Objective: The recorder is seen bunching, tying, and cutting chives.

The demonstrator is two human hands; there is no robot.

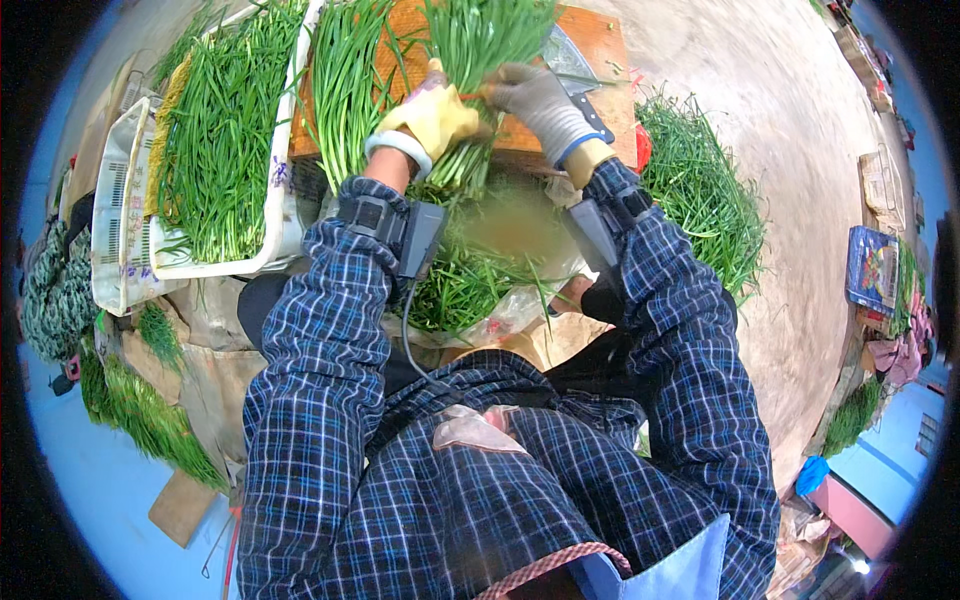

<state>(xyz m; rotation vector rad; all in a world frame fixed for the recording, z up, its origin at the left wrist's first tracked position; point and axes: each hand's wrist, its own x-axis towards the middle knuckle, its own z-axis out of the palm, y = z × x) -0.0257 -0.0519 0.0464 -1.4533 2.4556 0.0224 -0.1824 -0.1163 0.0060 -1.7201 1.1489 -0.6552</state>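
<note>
A loose bunch of green chives (488, 45) is raised over the wooden board (606, 42), blurred at its upper end. My left hand (432, 120), in a yellow glove, is closed around it, and pale stem ends hang below the fist. My right hand (540, 103), in a grey glove, presses curled fingers to the bunch's right side; its fingertips are partly hidden. Close to the right hand, a knife (588, 112) with a black handle and wide blade lies on the board. More long chives (345, 85) lie across the board left of my left hand.
A white plastic crate (270, 215) full of chives stands at the left. Cut leaves (460, 295) fill a plastic-lined container between my legs. A green heap (700, 185) lies on the floor to the right. Further chives (150, 415) line the left wall.
</note>
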